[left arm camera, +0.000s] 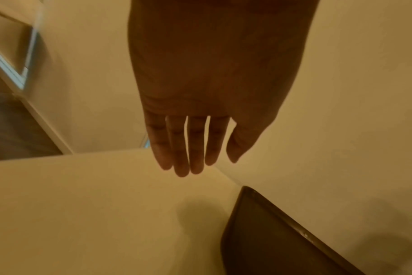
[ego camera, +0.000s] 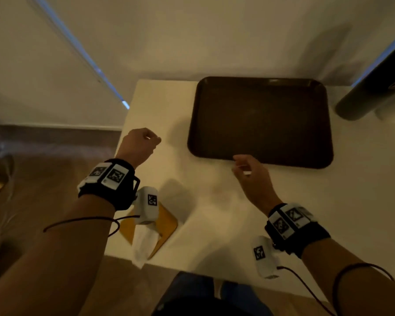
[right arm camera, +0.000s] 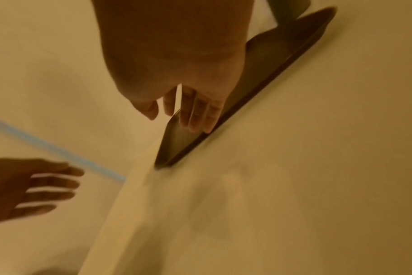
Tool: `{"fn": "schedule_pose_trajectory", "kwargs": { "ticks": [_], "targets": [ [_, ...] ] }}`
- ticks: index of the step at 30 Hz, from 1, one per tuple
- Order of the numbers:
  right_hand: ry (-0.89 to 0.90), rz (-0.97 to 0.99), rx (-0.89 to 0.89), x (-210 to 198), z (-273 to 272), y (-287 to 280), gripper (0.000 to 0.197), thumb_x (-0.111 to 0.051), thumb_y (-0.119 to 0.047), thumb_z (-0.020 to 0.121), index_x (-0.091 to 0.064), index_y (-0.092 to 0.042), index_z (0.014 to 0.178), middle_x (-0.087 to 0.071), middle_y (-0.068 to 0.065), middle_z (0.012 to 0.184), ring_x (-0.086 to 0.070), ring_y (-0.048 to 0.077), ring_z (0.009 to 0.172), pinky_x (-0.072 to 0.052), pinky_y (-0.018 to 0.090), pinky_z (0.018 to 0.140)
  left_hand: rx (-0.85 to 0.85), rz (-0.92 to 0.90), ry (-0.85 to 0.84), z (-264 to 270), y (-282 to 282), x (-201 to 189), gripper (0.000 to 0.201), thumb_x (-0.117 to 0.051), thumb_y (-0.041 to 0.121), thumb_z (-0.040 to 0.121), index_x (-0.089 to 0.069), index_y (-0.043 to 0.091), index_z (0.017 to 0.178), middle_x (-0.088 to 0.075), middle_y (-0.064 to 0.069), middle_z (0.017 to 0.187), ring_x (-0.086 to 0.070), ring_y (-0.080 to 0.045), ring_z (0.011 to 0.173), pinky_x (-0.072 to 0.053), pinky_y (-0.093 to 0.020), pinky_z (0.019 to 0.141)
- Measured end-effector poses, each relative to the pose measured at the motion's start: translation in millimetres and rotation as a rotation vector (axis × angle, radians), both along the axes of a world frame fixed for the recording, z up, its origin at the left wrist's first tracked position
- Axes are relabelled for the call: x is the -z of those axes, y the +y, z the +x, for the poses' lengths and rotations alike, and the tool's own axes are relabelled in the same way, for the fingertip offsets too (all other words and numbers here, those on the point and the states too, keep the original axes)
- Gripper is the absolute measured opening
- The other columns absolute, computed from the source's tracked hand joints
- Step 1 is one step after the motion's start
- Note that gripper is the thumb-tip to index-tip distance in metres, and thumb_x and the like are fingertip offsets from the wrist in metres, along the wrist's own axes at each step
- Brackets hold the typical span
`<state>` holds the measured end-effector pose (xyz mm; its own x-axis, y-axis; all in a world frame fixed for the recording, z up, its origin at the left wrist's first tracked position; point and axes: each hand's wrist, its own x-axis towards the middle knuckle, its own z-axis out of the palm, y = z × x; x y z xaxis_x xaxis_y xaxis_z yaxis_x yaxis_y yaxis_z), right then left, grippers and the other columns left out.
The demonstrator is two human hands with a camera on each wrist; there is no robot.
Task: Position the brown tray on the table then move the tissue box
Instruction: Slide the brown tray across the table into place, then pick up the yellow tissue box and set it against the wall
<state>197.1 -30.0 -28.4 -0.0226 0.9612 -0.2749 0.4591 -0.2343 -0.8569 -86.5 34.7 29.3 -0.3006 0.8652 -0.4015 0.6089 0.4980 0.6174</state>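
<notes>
The dark brown tray [ego camera: 260, 122] lies flat on the white table [ego camera: 214, 213], toward the back right. My right hand [ego camera: 246, 167] hovers at the tray's near edge with relaxed fingers [right arm camera: 195, 119] and holds nothing; I cannot tell whether it touches the rim. My left hand [ego camera: 144, 140] is left of the tray above the table's left edge, with fingers [left arm camera: 188, 163] straight and empty. The tissue box [ego camera: 167, 224], yellow-brown with a white tissue sticking out, sits at the near left corner. The left wrist camera partly hides it.
A dark rounded object [ego camera: 372, 87] leans at the back right, close to the tray's far right corner. A wall runs right behind the table. Floor lies beyond the table's left edge. My blue-clad legs [ego camera: 192, 290] are at the front edge.
</notes>
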Motion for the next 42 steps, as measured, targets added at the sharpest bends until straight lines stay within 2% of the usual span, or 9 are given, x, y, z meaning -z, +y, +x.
{"fn": "schedule_pose_trajectory", "kwargs": {
  "ticks": [9, 13, 15, 19, 21, 27, 32, 39, 42],
  "targets": [
    [0.179, -0.105, -0.232, 0, -78, -91, 0.033, -0.057, -0.031, 0.093, -0.061, -0.016, 0.123, -0.064, 0.001, 0.121, -0.058, 0.011, 0.106, -0.043, 0.021, 0.089, -0.166, -0.032, 0.018, -40, -141, 5, 0.026, -0.058, 0.031, 0.089, -0.067, 0.009, 0.101, -0.062, -0.006, 0.092, -0.056, -0.023, 0.089, -0.049, -0.043, 0.086],
    [0.23, -0.268, -0.282, 5, -95, -107, 0.045, -0.056, -0.04, 0.091, -0.054, -0.024, 0.133, -0.057, -0.002, 0.126, -0.057, 0.017, 0.116, -0.048, 0.04, 0.101, -0.273, -0.086, -0.055, -45, -177, 20, 0.026, -0.054, 0.037, 0.09, -0.062, 0.013, 0.096, -0.06, -0.008, 0.095, -0.057, -0.028, 0.089, -0.048, -0.041, 0.084],
    [0.214, -0.282, -0.319, 7, -103, -110, 0.051, -0.054, -0.048, 0.089, -0.051, -0.028, 0.136, -0.056, -0.003, 0.13, -0.057, 0.019, 0.118, -0.048, 0.046, 0.102, -0.278, -0.119, -0.05, -48, -189, 27, 0.032, -0.051, 0.048, 0.084, -0.062, 0.02, 0.096, -0.065, -0.009, 0.099, -0.063, -0.035, 0.098, -0.052, -0.049, 0.092],
    [0.204, -0.289, -0.307, 8, -114, -109, 0.046, -0.053, -0.042, 0.092, -0.051, -0.025, 0.135, -0.058, -0.002, 0.128, -0.063, 0.02, 0.111, -0.051, 0.039, 0.095, -0.218, -0.125, -0.036, -40, -199, 29, 0.037, -0.045, 0.042, 0.093, -0.064, 0.014, 0.108, -0.068, -0.013, 0.098, -0.067, -0.035, 0.088, -0.057, -0.039, 0.067],
    [0.197, -0.285, -0.287, 9, -117, -109, 0.04, -0.053, -0.035, 0.095, -0.054, -0.022, 0.132, -0.059, -0.001, 0.123, -0.067, 0.022, 0.103, -0.055, 0.037, 0.089, -0.196, -0.109, -0.039, -36, -199, 30, 0.037, -0.043, 0.039, 0.095, -0.064, 0.01, 0.106, -0.068, -0.015, 0.096, -0.067, -0.034, 0.085, -0.058, -0.04, 0.064],
    [0.218, -0.25, -0.23, 4, -126, -101, 0.032, -0.053, -0.024, 0.094, -0.059, -0.018, 0.125, -0.064, 0.001, 0.115, -0.07, 0.028, 0.091, -0.059, 0.037, 0.077, -0.163, -0.042, -0.002, -35, -181, 27, 0.04, -0.043, 0.037, 0.092, -0.067, 0.005, 0.092, -0.07, -0.018, 0.088, -0.066, -0.038, 0.083, -0.056, -0.05, 0.079],
    [0.244, -0.239, -0.224, -8, -134, -58, 0.036, -0.051, -0.025, 0.096, -0.056, -0.014, 0.129, -0.064, 0.003, 0.116, -0.071, 0.025, 0.09, -0.059, 0.032, 0.074, -0.178, 0.02, -0.073, -48, -138, 17, 0.048, -0.041, 0.045, 0.084, -0.065, 0.005, 0.097, -0.069, -0.02, 0.095, -0.065, -0.039, 0.09, -0.057, -0.053, 0.082],
    [0.238, -0.203, -0.171, -21, -172, 35, 0.024, -0.049, -0.024, 0.097, -0.057, -0.024, 0.119, -0.065, -0.002, 0.105, -0.07, 0.025, 0.094, -0.057, 0.038, 0.08, -0.123, 0.027, -0.088, -83, -36, 15, 0.04, -0.04, 0.044, 0.086, -0.064, 0.014, 0.096, -0.069, -0.013, 0.096, -0.065, -0.035, 0.095, -0.053, -0.047, 0.091],
    [0.226, -0.212, -0.127, -21, -193, 78, 0.021, -0.048, -0.024, 0.098, -0.057, -0.023, 0.116, -0.065, 0.004, 0.112, -0.069, 0.025, 0.096, -0.057, 0.036, 0.081, -0.039, 0.018, -0.011, -105, 17, 18, 0.043, -0.038, 0.04, 0.092, -0.066, 0.009, 0.102, -0.065, -0.009, 0.095, -0.061, -0.031, 0.092, -0.045, -0.035, 0.082]
  ]
}}
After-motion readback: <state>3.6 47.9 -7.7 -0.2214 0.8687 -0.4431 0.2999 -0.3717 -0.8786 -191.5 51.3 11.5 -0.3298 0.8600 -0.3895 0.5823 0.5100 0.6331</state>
